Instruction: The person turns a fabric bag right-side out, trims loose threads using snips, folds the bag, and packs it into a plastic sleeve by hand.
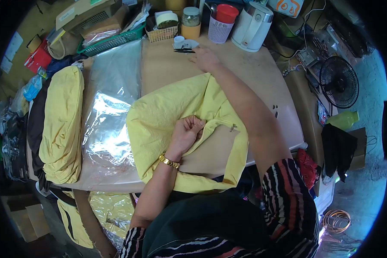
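A yellow cloth bag (159,112) with a long strap lies across the middle of the table. My left hand (187,132), above a gold watch band, is closed on the bag's edge beside its opening. Near the far side of the table, my right hand (205,59) reaches over the bag to a small black tool (183,50). The fingertips are at the tool's right end; whether they grip it is too small to tell. A small white cup (179,39) stands just behind the tool. A metal piece (233,127) shows on the strap side.
Clear plastic sleeves (112,99) lie left of the bag, beside a folded yellow cloth pile (62,124). Along the back stand a green basket (112,42), jars (191,21), a cup holder (219,32) and a white kettle (252,26). A black fan (339,82) is at right.
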Action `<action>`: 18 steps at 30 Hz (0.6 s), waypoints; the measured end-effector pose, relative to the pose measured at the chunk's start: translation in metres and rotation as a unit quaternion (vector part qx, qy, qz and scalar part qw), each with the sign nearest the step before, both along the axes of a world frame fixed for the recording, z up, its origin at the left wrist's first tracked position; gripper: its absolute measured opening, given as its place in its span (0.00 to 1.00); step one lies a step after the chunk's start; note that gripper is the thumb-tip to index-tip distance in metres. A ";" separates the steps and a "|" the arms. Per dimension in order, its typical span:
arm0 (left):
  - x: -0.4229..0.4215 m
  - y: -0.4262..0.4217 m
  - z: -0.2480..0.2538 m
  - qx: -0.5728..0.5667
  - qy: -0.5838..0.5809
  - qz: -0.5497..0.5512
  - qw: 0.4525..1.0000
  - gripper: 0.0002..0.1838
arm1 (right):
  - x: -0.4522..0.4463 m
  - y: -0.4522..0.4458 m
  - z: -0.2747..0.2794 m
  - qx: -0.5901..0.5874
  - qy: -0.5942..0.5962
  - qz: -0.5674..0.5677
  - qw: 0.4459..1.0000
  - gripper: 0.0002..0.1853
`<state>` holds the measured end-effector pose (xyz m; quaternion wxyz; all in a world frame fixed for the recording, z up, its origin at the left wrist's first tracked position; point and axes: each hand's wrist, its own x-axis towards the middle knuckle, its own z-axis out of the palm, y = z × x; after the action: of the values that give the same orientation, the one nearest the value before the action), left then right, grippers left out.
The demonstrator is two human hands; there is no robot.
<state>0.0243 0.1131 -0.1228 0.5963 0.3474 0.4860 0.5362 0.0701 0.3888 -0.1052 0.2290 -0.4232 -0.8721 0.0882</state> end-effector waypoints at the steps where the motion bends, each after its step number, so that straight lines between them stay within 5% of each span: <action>1: -0.001 0.000 -0.003 -0.001 -0.024 0.006 1.000 0.13 | -0.002 0.000 0.000 0.006 -0.036 -0.008 0.999 0.15; 8: -0.017 0.002 -0.015 0.006 -0.117 -0.029 0.993 0.10 | 0.000 0.013 -0.002 -0.002 -0.131 0.005 0.991 0.14; 11: -0.020 0.001 -0.007 -0.026 -0.141 -0.037 0.989 0.10 | 0.015 -0.002 0.046 -0.028 -0.198 -0.017 0.980 0.12; 13: -0.020 0.000 0.000 -0.045 -0.166 -0.033 0.985 0.11 | 0.032 -0.021 0.083 -0.118 -0.126 -0.032 0.984 0.13; 17: -0.019 0.001 -0.003 -0.045 -0.163 -0.054 0.984 0.10 | 0.094 -0.062 0.092 0.061 0.087 0.128 0.986 0.16; 18: -0.016 0.001 -0.002 -0.033 -0.157 -0.050 0.986 0.11 | 0.101 -0.104 0.114 -0.034 0.104 0.104 0.989 0.15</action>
<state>0.0088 0.1139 -0.1250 0.7022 0.2629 0.3858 0.5376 0.1713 0.2848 0.0085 0.2933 -0.3265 -0.8794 0.1844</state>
